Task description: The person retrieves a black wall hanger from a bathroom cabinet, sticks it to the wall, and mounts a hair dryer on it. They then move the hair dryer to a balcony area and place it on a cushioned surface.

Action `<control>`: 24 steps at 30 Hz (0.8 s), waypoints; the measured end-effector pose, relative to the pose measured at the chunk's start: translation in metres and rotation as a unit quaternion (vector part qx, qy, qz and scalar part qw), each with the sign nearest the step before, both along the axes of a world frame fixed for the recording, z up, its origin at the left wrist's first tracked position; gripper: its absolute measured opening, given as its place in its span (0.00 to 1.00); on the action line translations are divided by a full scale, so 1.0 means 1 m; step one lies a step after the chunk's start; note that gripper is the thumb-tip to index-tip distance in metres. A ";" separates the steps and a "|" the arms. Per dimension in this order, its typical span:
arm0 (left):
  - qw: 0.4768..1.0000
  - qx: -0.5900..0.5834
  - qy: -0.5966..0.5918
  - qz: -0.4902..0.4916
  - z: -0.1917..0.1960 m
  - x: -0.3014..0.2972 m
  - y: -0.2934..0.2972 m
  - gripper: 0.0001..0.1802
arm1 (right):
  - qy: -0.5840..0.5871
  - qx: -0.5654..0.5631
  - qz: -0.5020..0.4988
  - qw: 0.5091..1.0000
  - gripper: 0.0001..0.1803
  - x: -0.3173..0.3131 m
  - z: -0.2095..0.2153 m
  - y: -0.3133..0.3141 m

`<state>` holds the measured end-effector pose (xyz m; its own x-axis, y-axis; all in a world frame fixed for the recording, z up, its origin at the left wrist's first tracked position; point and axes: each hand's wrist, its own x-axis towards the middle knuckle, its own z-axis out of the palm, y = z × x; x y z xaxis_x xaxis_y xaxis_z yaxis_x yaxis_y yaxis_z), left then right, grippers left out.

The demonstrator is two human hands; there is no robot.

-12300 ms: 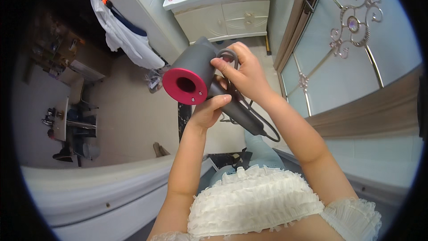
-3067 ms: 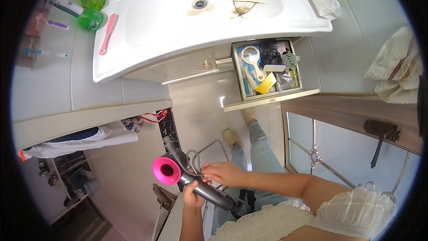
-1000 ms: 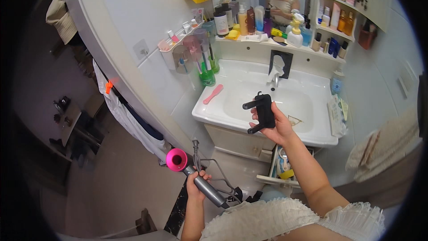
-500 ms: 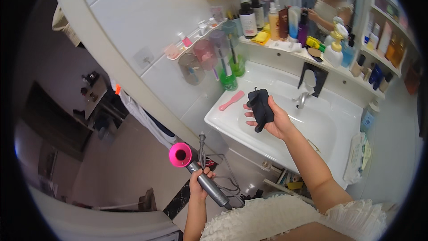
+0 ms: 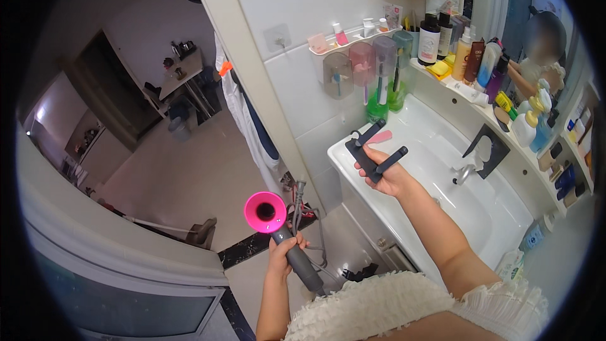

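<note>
My left hand [image 5: 284, 254] is wrapped round the grey handle of a hair dryer [image 5: 302, 268], whose round pink head points up. A grey cord hangs in a bundle beside it. Over the left edge of the white sink [image 5: 338, 153], my right hand [image 5: 390, 180] grips a black bracket [image 5: 361, 159] with a flat base and two arms sticking out. Part of the bracket's base is hidden by my fingers. Just behind it, a pink comb [image 5: 381, 136] lies on the sink's rim, partly covered by one bracket arm.
Cups with toothbrushes hang under a white wall shelf [image 5: 353, 45]. Bottles line the ledge [image 5: 435, 71] behind the faucet [image 5: 466, 174], below a mirror. A small clear hook [image 5: 276, 38] is on the tiled wall. To the left, a doorway opens onto another room with a table [image 5: 180, 74].
The view has swung left, showing more of the doorway. My right hand has turned the bracket so both arms show, and moved it toward the sink's left edge. The left hand still holds the hair dryer.
</note>
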<state>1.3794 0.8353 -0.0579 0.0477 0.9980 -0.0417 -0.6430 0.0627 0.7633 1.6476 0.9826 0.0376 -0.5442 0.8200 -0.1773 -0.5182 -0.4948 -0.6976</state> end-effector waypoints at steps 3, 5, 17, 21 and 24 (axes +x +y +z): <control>1.000 -0.010 0.015 0.010 0.001 -0.010 -0.007 0.24 | 0.032 0.007 -0.004 0.999 0.16 -0.008 -0.006 0.000; 1.000 -0.016 0.011 0.010 0.001 -0.018 -0.010 0.24 | 0.059 0.018 0.010 0.998 0.15 -0.012 -0.013 0.002; 0.998 -0.011 0.030 -0.052 0.008 -0.116 -0.014 0.24 | -0.016 0.158 -0.176 0.971 0.41 -0.088 0.045 -0.015; 0.995 0.013 0.045 -0.084 0.012 -0.145 -0.007 0.22 | -0.137 0.277 -0.216 0.926 0.42 -0.113 0.094 -0.030; 0.991 0.039 0.062 -0.109 0.016 -0.158 -0.001 0.22 | -0.204 0.361 -0.255 0.873 0.40 -0.130 0.116 -0.032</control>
<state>1.2213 0.8347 -0.0417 0.2617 0.9650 0.0160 -0.5208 0.1272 0.8441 1.5177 0.9502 0.1536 -0.0879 0.9153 0.3931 -0.1785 0.3738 -0.9102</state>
